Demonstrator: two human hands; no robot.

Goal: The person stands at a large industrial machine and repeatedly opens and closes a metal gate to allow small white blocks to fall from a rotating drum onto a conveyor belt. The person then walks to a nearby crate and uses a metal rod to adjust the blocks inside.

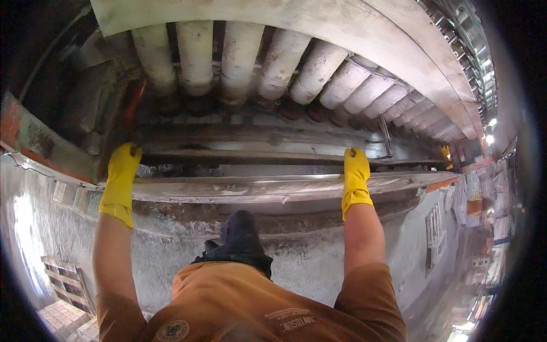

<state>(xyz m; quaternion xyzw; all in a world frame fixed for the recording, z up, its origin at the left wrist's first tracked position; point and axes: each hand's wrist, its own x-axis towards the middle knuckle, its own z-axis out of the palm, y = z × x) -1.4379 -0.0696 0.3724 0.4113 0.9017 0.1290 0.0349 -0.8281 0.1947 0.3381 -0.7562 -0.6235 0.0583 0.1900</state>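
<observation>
Both of my hands wear yellow rubber gloves and reach forward, wide apart, over a long pale metal beam (239, 188). My left hand (121, 174) is closed at the left end of a long, narrow dark bar (239, 155), just past the beam. Farther right, my right hand (356, 174) has its fingers curled over the same bar. Its fingertips are partly hidden behind the glove, so the exact hold is hard to see. A dark gap lies between the bar and the beam.
Beyond the bar runs a row of several thick, dusty rollers (242, 60) under a curved pale metal panel (319, 20). A thin metal rod (386, 137) stands near the bar. The machine's side frame (51, 139) is at left. Wooden pallets (68, 285) lie on the lower left floor.
</observation>
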